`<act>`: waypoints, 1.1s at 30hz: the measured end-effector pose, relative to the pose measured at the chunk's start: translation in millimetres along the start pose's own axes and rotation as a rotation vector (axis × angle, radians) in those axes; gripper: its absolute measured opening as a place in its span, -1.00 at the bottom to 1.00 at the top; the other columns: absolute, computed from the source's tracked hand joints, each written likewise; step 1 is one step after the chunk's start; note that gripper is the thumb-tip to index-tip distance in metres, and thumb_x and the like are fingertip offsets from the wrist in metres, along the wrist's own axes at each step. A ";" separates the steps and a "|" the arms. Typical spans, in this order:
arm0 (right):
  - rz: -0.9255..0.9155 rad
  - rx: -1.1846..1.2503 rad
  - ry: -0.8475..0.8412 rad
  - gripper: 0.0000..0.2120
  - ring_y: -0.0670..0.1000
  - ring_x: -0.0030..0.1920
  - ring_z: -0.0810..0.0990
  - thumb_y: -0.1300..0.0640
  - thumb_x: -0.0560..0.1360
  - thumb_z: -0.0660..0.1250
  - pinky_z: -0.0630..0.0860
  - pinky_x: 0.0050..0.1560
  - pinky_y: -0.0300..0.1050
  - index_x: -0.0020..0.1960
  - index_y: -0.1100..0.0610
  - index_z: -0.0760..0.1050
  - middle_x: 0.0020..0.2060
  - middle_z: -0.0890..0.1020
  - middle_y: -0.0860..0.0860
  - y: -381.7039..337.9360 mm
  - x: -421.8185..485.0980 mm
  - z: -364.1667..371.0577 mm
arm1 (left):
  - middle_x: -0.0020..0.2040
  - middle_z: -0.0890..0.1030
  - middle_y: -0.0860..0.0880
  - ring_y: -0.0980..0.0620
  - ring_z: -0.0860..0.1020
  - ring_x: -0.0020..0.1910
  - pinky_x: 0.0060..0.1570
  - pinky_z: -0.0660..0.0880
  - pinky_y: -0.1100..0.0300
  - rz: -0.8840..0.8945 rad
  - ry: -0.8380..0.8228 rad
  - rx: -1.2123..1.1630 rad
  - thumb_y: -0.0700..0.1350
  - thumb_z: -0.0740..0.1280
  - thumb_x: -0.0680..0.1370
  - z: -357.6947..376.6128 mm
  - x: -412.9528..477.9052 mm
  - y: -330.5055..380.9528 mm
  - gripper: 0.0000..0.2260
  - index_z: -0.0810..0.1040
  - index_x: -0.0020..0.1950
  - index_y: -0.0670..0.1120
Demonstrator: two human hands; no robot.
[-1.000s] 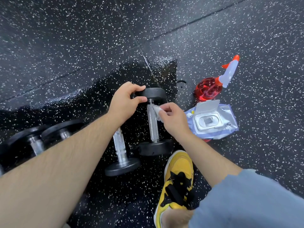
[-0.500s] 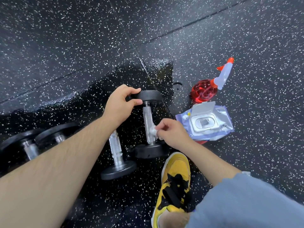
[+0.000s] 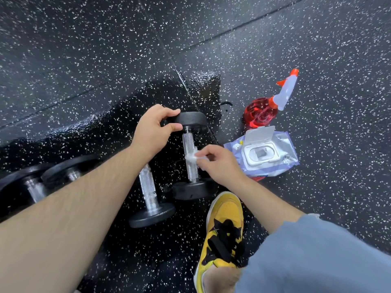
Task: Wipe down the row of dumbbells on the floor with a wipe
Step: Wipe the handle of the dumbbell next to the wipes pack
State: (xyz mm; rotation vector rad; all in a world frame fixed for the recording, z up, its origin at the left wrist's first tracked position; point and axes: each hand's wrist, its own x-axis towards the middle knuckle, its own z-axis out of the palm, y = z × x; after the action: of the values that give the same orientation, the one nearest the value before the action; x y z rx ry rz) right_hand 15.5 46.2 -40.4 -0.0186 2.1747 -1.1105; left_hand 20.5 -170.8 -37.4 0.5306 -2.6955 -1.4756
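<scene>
- Right hand [image 3: 220, 163] pinches the wipe [image 3: 191, 157], fingers curled round it, and presses it on the middle of the handle [image 3: 187, 142] of the rightmost dumbbell [image 3: 192, 174].
- Left hand [image 3: 154, 130] grips the far head [image 3: 192, 119] of that dumbbell, thumb and fingers round the rim. Same hold as a second ago, steadying it.
- Change: a second ago the wipe was at the top of the handle by the far head. Half a second ago it was down by the near head [image 3: 190, 190]. Now it is back at the middle, so the right hand is stroking up and down the handle.
- The dumbbell lies on the floor [image 3: 84, 60] at the right end of the row, handle pointing away from the person. The near head is just beside the shoe [image 3: 224, 229]. It sits where it did before.
- Second dumbbell [image 3: 148, 191] is just left of it, its far end hidden under the left forearm. Two more dumbbells [image 3: 36, 191] are further left, partly hidden by the arm.
- Judgement: after these passes the handle is probably near done. Cannot tell if the heads are wiped, or if the other dumbbells are done.
- Floor round the row is dark and glossy and looks wet.
- Pack [image 3: 281, 157] with its lid open lies near the dumbbell on the right. Spray bottle [image 3: 260, 115] is just beyond it.
- Risk: the dumbbell may roll if the left hand lets go, and the knurled handle may snag the thin wipe.
</scene>
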 end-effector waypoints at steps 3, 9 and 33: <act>0.009 -0.050 -0.134 -0.79 -0.21 -0.39 0.48 -0.12 0.23 0.45 0.42 -0.30 -0.25 -0.22 -0.04 0.63 -0.42 0.59 -0.21 -5.3 -12.0 -6.2 | -0.03 0.55 0.07 0.08 0.52 0.00 0.14 0.53 -0.05 -0.021 -0.003 -0.027 -0.14 0.55 0.44 -0.3 0.1 -2.4 -0.65 0.67 0.20 0.03; -0.253 -0.235 -0.092 -0.91 -0.04 -0.07 0.56 0.08 0.46 0.45 0.48 0.00 -0.13 -0.04 0.02 0.66 -0.10 0.61 -0.03 -3.4 -11.1 1.9 | -0.11 0.50 0.21 0.09 0.52 -0.05 0.09 0.56 -0.14 -0.015 -0.013 -0.053 -0.12 0.55 0.42 1.6 0.5 -4.1 -0.66 0.67 0.18 0.08; -0.476 -0.899 -0.221 -0.78 0.19 -0.03 0.51 0.27 0.55 0.22 0.34 -0.18 -0.02 0.09 0.20 0.61 0.01 0.45 0.08 -48.6 -1.7 26.0 | -0.10 0.50 0.12 0.09 0.48 -0.05 0.17 0.49 0.02 -0.001 -0.008 -0.018 -0.17 0.54 0.45 -4.2 -1.4 -0.4 -0.66 0.68 0.20 0.01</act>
State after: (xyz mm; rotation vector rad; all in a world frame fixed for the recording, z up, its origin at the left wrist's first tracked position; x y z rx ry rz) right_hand 18.3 -2.6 -14.9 -1.0399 2.3307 -0.2367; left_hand 22.7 -174.0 -35.2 0.5266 -2.6852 -1.5040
